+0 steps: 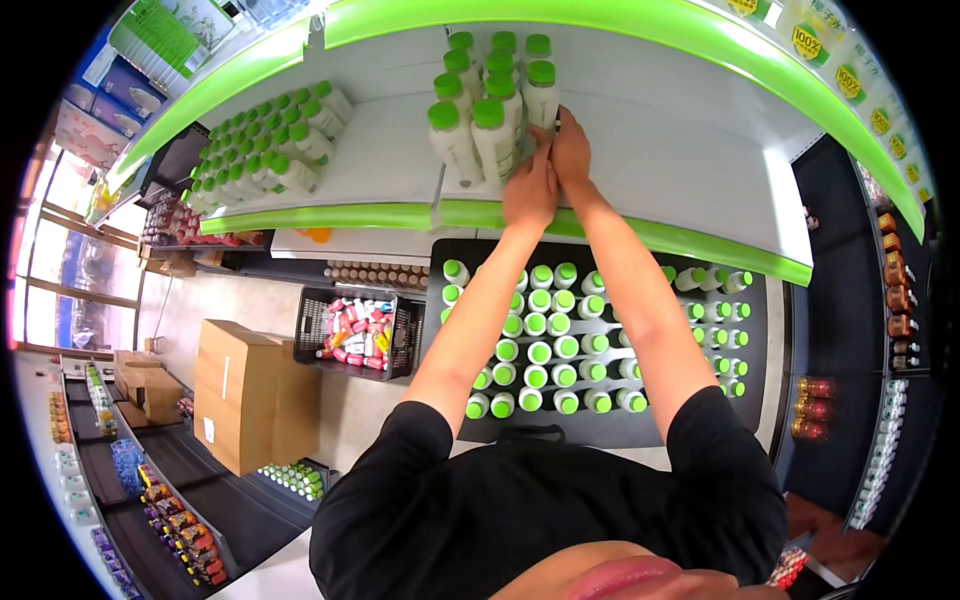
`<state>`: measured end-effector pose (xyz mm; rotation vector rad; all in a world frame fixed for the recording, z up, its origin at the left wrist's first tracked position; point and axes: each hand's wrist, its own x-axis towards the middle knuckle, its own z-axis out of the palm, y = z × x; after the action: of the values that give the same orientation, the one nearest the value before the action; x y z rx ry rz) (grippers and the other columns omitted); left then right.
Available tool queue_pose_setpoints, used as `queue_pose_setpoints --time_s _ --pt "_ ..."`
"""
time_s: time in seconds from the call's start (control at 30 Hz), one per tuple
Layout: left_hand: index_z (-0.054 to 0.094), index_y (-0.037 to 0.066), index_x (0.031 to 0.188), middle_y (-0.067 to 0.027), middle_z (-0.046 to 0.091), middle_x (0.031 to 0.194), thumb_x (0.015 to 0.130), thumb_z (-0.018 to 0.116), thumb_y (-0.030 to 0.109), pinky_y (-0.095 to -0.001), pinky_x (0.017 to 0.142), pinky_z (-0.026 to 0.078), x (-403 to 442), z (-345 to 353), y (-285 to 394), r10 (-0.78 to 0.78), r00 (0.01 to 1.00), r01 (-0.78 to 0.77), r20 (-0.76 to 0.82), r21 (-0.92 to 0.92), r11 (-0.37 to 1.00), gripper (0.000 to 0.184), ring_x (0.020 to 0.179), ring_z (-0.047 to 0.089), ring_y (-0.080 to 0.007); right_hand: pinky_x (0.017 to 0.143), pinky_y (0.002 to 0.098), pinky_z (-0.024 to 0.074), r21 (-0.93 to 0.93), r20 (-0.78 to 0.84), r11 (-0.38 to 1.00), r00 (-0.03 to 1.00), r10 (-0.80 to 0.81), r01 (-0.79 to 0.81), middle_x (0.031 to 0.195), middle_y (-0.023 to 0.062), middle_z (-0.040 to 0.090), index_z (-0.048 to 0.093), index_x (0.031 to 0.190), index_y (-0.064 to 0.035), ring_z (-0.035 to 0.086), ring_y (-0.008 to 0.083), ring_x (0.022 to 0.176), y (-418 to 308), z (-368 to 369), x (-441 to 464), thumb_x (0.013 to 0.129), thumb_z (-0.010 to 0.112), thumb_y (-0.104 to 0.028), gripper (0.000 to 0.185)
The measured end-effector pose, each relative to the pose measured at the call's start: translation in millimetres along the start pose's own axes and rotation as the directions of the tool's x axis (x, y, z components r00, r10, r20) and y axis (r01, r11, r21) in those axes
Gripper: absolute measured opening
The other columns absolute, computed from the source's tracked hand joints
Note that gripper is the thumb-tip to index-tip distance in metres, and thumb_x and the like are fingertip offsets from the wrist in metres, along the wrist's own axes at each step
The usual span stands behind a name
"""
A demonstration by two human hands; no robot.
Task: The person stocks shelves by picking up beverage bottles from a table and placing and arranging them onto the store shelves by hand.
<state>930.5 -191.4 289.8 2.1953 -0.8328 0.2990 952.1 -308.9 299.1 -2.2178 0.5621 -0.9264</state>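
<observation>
Both my hands reach onto the white shelf (690, 130), at the front right of a cluster of white bottles with green caps (487, 140). My right hand (573, 155) is against the right side of the front bottle in the right column (541, 92), its fingers closed around the lower part. My left hand (532, 190) meets it from the near side, with fingers together at the same bottle's lower body. The fingertips are partly hidden, and the hands touch or nearly touch each other. Below my forearms, rows of similar bottles (565, 347) stand on a black surface (590, 430).
A green edge strip (680, 245) runs along the shelf front. More green-capped bottles (265, 150) stand on the shelf at left. A black crate (400, 340) of small colourful bottles and cardboard boxes (235, 395) are on the floor at left. Another shelf overhangs above.
</observation>
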Motion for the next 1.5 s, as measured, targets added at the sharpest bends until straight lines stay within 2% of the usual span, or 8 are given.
queue_pose_setpoints --time_s 0.43,0.53,0.77,0.97,1.13,1.23,1.37,1.5 --pt "0.056 0.013 0.127 -0.0107 0.067 0.1 0.083 0.061 0.016 -0.0469 0.082 0.052 -9 12 -8 0.16 0.98 -0.159 -0.118 0.023 0.987 0.044 0.095 0.062 -0.0338 0.094 0.0427 0.0501 0.161 -0.016 0.987 1.0 0.002 0.0 0.121 0.017 0.066 0.059 0.129 -0.0059 0.063 0.0344 0.112 10 -49 -50 0.088 0.067 -0.017 0.044" --pt "0.064 0.01 0.108 -0.0093 0.066 0.096 0.083 0.06 0.017 -0.0454 0.081 0.052 -8 16 -13 0.204 0.971 -0.196 -0.129 0.067 0.978 0.026 0.093 0.062 -0.0322 0.084 0.0382 0.0524 0.092 -0.221 0.968 0.953 -0.209 0.233 0.101 0.0138 0.07 0.068 0.1 -0.0019 0.067 0.0308 0.094 -5 -129 -154 0.085 0.064 -0.004 0.015" --pt "0.066 0.012 0.094 -0.0059 0.066 0.097 0.086 0.062 0.031 -0.0441 0.079 0.052 -17 8 -6 0.329 0.943 -0.311 -0.059 0.201 0.929 0.022 0.095 0.061 -0.0282 0.066 0.0392 0.0519 -0.189 -0.005 0.947 0.965 0.263 -0.259 0.081 0.0135 0.067 0.066 0.087 -0.004 0.064 0.0291 0.069 68 -252 -538 0.08 0.068 -0.004 0.007" --pt "0.068 0.014 0.099 -0.0044 0.066 0.101 0.089 0.061 0.035 -0.0425 0.08 0.052 -19 12 -5 0.352 0.934 -0.324 -0.061 0.271 0.906 0.024 0.097 0.062 -0.0275 0.073 0.04 0.0539 -0.305 -0.176 0.394 0.458 0.871 -0.867 0.083 0.017 0.071 0.07 0.092 -0.0052 0.07 0.0316 0.079 91 -295 -776 0.082 0.062 -0.018 0.018" --pt "0.066 0.011 0.106 -0.0084 0.065 0.111 0.089 0.063 0.026 -0.0461 0.095 0.045 -38 10 -14 0.57 0.814 -0.572 -0.108 0.02 0.82 0.023 0.11 0.057 -0.0315 0.078 0.0421 0.0545 -0.648 0.224 -0.165 -0.393 0.892 -0.743 0.085 0.0212 0.072 0.073 0.084 -0.002 0.071 0.0328 0.083 216 -269 -896 0.079 0.059 -0.026 0.029" --pt "0.066 0.007 0.106 -0.0127 0.064 0.115 0.087 0.066 0.022 -0.0475 0.103 0.038 -127 -22 38 0.541 0.806 -0.56 -0.241 -0.012 0.829 0.024 0.113 0.055 -0.0348 0.066 0.0346 0.0558 -0.57 0.357 0.511 0.367 0.859 -0.643 0.075 0.0104 0.068 0.071 0.084 -0.0044 0.067 0.0213 0.071 190 -303 -840 0.086 0.063 -0.014 0.012" --pt "0.066 0.006 0.107 -0.0104 0.066 0.106 0.09 0.063 0.021 -0.0412 0.096 0.044 -324 -3 92 0.455 0.86 -0.24 0.233 -0.601 0.762 0.022 0.105 0.059 -0.0273 0.056 0.0345 0.0555 0.165 0.262 0.177 0.216 0.941 -0.97 0.076 0.0092 0.07 0.068 0.091 -0.0036 0.066 0.0186 0.061 237 -308 -800 0.084 0.063 -0.018 0.017" --pt "0.067 0.007 0.11 -0.0063 0.066 0.103 0.094 0.061 0.023 -0.0346 0.091 0.047 -542 27 147 0.659 0.045 0.172 0.751 -0.656 0.735 0.023 0.1 0.06 -0.0176 0.059 0.0328 0.0552 -0.012 0.232 0.44 0.425 0.875 -0.898 0.079 0.0099 0.07 0.068 0.096 -0.0041 0.067 0.0188 0.062 249 -325 -771 0.084 0.063 -0.02 0.02"
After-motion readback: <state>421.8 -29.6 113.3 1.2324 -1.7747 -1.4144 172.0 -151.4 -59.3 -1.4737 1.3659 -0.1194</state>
